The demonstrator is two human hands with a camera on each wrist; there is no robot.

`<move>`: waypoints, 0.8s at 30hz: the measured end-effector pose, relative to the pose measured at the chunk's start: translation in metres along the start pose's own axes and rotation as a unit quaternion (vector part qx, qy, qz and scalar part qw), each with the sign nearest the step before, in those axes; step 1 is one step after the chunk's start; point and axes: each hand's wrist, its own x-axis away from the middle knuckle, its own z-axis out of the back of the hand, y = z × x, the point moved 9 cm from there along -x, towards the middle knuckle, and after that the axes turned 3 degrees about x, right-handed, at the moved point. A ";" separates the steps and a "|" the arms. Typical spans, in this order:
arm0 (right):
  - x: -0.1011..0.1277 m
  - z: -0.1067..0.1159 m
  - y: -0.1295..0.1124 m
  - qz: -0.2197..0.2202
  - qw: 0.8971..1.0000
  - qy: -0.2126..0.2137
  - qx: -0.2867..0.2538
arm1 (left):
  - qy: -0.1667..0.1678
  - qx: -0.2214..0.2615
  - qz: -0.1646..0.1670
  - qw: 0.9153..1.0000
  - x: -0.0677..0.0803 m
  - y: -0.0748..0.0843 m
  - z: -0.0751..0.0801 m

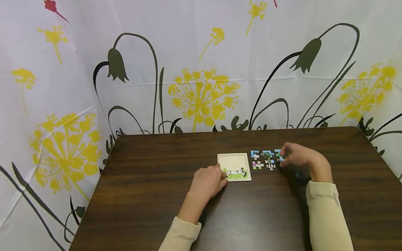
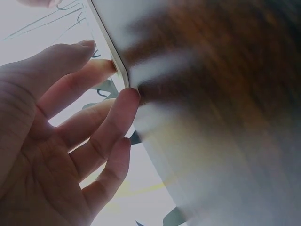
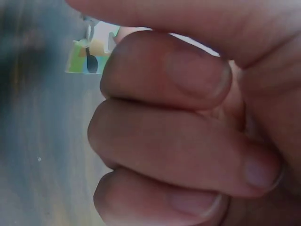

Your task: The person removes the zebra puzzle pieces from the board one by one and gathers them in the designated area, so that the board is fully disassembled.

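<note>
A small white puzzle tray (image 1: pixel 233 160) lies on the dark wooden table (image 1: pixel 244 229), with a zebra-on-grass picture filled in along its near edge. My left hand (image 1: pixel 208 182) rests at the tray's left side. In the left wrist view its fingertips (image 2: pixel 128 96) touch the tray's white edge (image 2: pixel 111 49). Several loose puzzle pieces (image 1: pixel 263 159) lie in a cluster just right of the tray. My right hand (image 1: pixel 299 156) is at the cluster's right end, fingers curled, pinching a green and blue puzzle piece (image 3: pixel 91 53).
A flower-print curtain (image 1: pixel 193 59) hangs close behind and beside the table. The table's near half (image 1: pixel 129 218) is bare wood. Both cream sleeves (image 1: pixel 325 219) reach in from the near edge.
</note>
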 end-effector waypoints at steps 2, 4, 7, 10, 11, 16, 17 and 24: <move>0.000 -0.002 0.004 -0.008 1.000 -0.006 -0.003 | 0.002 -0.001 -0.002 1.000 0.000 0.000 0.000; -0.002 -0.005 0.007 -0.013 1.000 -0.012 -0.002 | 0.005 -0.001 -0.002 1.000 -0.001 0.000 0.001; -0.004 -0.007 0.009 -0.015 1.000 -0.016 -0.006 | 0.010 -0.001 -0.002 1.000 0.000 0.001 0.002; -0.006 -0.009 0.010 -0.016 1.000 -0.018 -0.011 | 0.011 0.000 -0.002 1.000 0.000 0.001 0.003; -0.006 -0.009 0.011 -0.016 1.000 -0.017 -0.011 | 0.011 0.000 -0.002 1.000 0.000 0.001 0.003; -0.006 -0.008 0.012 -0.012 1.000 -0.012 -0.015 | 0.010 0.002 0.001 1.000 -0.001 0.001 0.003; -0.006 -0.007 0.013 -0.011 1.000 -0.008 -0.017 | 0.010 0.003 0.002 1.000 -0.001 0.001 0.003; -0.001 0.002 0.026 -0.022 0.999 0.023 -0.005 | 0.008 0.008 0.003 1.000 -0.001 0.000 0.003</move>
